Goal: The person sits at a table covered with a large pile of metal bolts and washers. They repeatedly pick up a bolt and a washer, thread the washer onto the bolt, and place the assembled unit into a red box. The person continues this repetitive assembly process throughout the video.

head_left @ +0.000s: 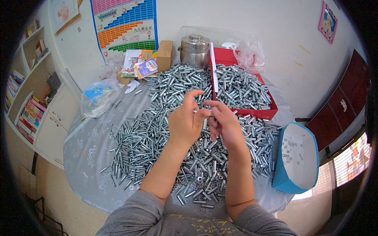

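My left hand and my right hand are raised together above a big heap of silver metal bolts spread over the round table. Their fingertips meet around a small silver part, mostly hidden between the fingers. A red tray full of more bolts lies just beyond my right hand. Small washers lie mixed in the heap near my body.
A blue and white box with a few small washers sits at the table's right edge. At the back stand a steel pot, a cardboard box, booklets and plastic bags. Shelves with books stand at the left.
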